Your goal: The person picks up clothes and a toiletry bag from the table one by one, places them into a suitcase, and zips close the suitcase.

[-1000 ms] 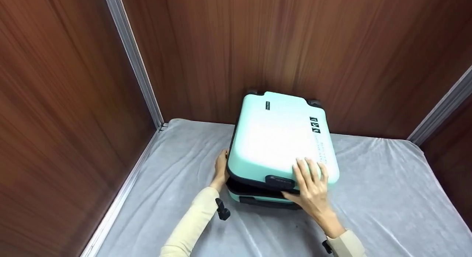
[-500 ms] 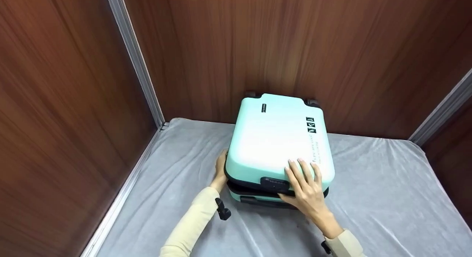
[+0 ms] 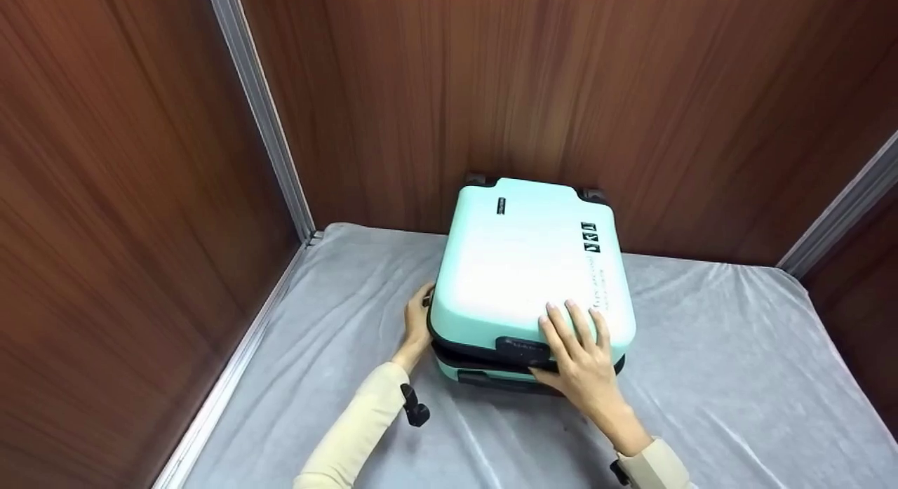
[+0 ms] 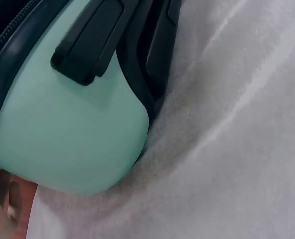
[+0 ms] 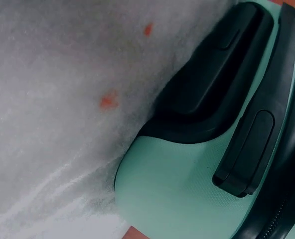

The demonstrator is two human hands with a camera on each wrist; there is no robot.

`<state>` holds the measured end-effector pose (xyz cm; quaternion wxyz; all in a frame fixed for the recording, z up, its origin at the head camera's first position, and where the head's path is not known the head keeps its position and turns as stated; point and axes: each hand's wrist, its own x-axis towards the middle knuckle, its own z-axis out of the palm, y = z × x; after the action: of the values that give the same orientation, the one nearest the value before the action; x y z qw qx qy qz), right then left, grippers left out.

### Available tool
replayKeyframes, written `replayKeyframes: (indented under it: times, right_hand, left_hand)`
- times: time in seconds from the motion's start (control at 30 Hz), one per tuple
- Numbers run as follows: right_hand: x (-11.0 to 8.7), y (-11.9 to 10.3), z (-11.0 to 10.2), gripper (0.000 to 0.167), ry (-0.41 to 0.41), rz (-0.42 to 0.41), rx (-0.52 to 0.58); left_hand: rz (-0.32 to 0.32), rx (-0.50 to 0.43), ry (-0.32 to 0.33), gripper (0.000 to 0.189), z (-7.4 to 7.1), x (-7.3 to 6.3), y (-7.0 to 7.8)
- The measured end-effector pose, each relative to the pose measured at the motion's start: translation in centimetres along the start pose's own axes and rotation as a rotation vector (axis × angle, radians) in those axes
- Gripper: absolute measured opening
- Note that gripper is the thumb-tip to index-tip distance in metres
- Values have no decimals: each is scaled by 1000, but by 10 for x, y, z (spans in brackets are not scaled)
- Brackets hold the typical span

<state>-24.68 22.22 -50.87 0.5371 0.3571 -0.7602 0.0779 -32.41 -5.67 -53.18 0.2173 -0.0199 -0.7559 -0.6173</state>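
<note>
A mint-green hard-shell suitcase lies flat on the cloth, its lid (image 3: 526,264) resting low over the lower shell (image 3: 447,370) with a narrow dark gap at the front. My right hand (image 3: 584,366) is at the lid's front right corner: fingers spread on top, thumb at the rim by the gap. At the left side, my left hand (image 3: 417,324) touches the suitcase near the seam; its fingertips are partly hidden, and a small dark piece shows beside them. Both wrist views show the lower shell's black handle (image 4: 87,45) and the zipper (image 5: 274,214).
Grey cloth (image 3: 344,285) covers the surface around the suitcase. A brown wood-grain wall (image 3: 393,110) stands right behind the suitcase's wheels (image 3: 593,196), and another panel (image 3: 140,194) rises at the left. Small reddish spots (image 5: 108,99) mark the cloth in the right wrist view.
The lid has come down and shifted slightly left, narrowing the front gap, with my right hand moving along on it. My left hand has stayed by the side, shifting only slightly left.
</note>
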Motion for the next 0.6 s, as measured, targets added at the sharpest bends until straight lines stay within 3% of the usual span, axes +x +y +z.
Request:
replayKeyframes:
  times: [0.37, 0.5, 0.6]
  right_hand:
    - [-2, 0, -3, 106, -99, 34, 2]
    - [-2, 0, -6, 110, -120, 42, 3]
    - [-2, 0, -8, 112, -128, 43, 9]
  left_hand:
    - [-73, -67, -217, 30, -12, 3, -3]
    - [-59, -107, -251, 27, -16, 3, -2]
    - [-96, -141, -253, 31, -21, 3, 9]
